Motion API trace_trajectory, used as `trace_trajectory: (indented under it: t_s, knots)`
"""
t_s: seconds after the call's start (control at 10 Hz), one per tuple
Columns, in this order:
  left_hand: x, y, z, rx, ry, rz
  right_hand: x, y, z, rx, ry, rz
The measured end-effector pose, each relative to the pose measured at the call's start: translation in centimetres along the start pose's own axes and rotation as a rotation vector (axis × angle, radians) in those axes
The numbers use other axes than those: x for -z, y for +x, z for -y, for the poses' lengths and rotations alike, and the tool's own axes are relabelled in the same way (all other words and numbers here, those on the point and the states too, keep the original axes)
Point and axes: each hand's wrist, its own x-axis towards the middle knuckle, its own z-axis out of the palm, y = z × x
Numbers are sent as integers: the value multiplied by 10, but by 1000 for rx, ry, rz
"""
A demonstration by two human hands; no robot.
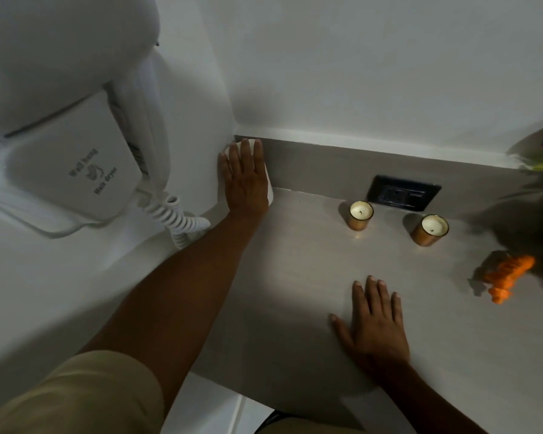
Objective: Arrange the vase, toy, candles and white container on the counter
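While left hand (245,180) presses flat on the cornered white container (269,187), right hand (373,327) rests flat on counter (295,277).

Head view, steeply down, near counter (295,277)

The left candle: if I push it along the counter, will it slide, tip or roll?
The left candle stands upright and looks squat, so on the smooth-looking counter it would probably slide, not tip or roll. Its shiny amber holder seems glass: likely fragile, and rather heavy for its size.
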Motion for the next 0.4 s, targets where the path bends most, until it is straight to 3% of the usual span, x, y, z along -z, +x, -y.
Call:
trace_trajectory:
  t_s: [0.2, 0.3, 0.4]
  knots:
    - [-1, -2, -4, 9, 76, 24, 8, -2, 0, -7, 23, 54]
    - [13, 0, 0, 21, -12, 153, 25, 0, 3, -26, 166, 106]
    - [25, 1, -21, -17, -101, 94, 85, 32, -5, -219, 757, 124]
